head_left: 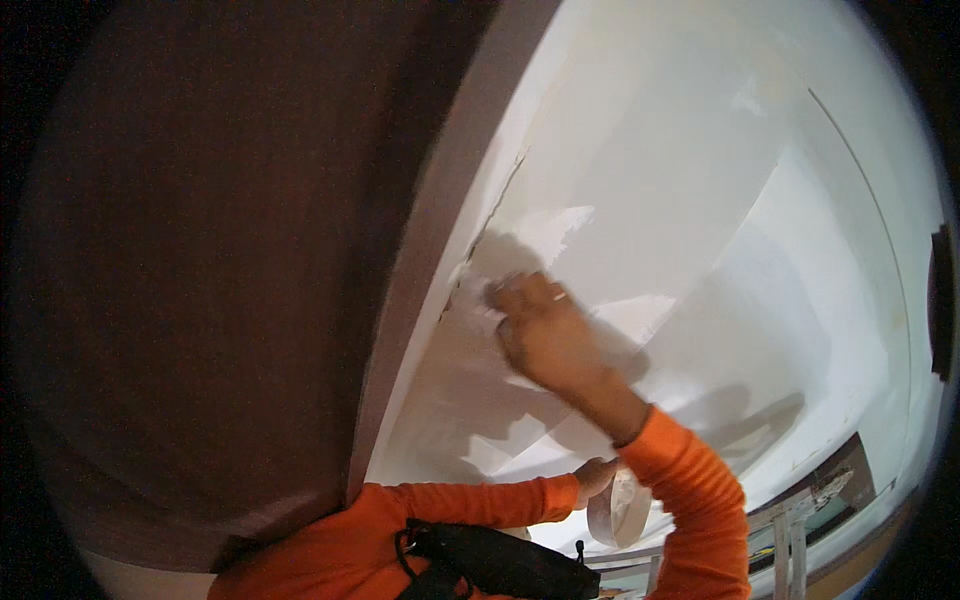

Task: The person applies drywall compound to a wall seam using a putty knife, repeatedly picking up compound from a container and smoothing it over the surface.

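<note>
My right hand [555, 335] is raised to the white panel surface [640, 190], its fingers bent and pinched together. Something small, blurred and mostly hidden by the fingers is pressed to the surface there; its kind I cannot make out. Just beside the fingertips runs a ragged dark crack [497, 205] along the joint with the brown surface. Lower down, my left hand [595, 478] is closed at the rim of a round white tub [603, 520], which is tilted so that some of its inside shows. Brighter white smooth patches [560, 230] lie around my right hand.
A wide dark brown surface [230, 250] fills the left side, with a pale edge along it. A black pouch or bag [500, 562] hangs at my body. Pale metal rails [790, 545], like a ladder or scaffold, stand at the lower right.
</note>
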A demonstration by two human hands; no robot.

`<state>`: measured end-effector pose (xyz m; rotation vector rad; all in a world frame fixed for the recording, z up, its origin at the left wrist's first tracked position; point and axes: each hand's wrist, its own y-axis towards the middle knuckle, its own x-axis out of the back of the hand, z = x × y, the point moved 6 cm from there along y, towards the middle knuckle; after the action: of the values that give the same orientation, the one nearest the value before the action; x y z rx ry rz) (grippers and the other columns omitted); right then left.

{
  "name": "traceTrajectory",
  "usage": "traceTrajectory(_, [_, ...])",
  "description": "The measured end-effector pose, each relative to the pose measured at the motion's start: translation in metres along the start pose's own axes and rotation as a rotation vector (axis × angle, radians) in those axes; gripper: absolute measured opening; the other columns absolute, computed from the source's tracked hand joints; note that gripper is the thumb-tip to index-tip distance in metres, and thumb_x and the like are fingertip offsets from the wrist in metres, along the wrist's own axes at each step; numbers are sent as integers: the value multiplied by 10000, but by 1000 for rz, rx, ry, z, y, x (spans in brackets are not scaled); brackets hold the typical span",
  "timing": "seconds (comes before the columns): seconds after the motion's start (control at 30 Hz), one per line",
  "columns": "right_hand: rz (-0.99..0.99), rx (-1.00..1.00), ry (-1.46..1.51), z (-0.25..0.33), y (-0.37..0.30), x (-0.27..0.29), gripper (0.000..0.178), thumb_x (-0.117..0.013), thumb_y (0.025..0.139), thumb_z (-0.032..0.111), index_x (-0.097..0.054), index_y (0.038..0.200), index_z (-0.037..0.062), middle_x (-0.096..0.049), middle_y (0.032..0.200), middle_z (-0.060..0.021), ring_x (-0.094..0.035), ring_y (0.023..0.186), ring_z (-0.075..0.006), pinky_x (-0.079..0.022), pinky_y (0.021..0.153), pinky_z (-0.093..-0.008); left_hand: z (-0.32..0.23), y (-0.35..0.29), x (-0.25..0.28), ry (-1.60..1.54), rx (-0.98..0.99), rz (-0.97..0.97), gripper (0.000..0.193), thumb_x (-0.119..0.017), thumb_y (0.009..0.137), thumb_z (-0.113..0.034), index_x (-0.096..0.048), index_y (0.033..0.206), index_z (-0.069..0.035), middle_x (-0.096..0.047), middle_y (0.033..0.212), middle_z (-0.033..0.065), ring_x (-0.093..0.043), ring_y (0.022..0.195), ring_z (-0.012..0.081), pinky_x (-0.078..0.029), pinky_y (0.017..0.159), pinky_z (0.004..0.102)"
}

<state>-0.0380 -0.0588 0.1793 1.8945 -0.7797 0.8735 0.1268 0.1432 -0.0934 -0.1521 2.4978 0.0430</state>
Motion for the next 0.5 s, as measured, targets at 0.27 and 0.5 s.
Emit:
traceTrajectory(0.27, [2, -359, 571, -84, 12, 104, 280, -551, 848, 87, -561, 1113, 0, -614, 909, -164, -593, 798, -259, -474, 770, -331, -20, -22, -12, -31, 92, -34, 539, -551, 890, -447, -615, 1120, 37, -666, 1000, 193, -651, 910, 308, -488, 842, 436])
traceTrajectory(0.5, [-79, 497, -440, -56, 25, 117, 297, -620, 822, 153, -651, 1116, 113, -614, 1202, -85, -577, 1090, -260, -457, 973, -402, -22, -24, -9, 3, 119, -58, 479, -543, 908, -435, -606, 1141, -22, -673, 1027, 130, -657, 903, 260, -501, 829, 424])
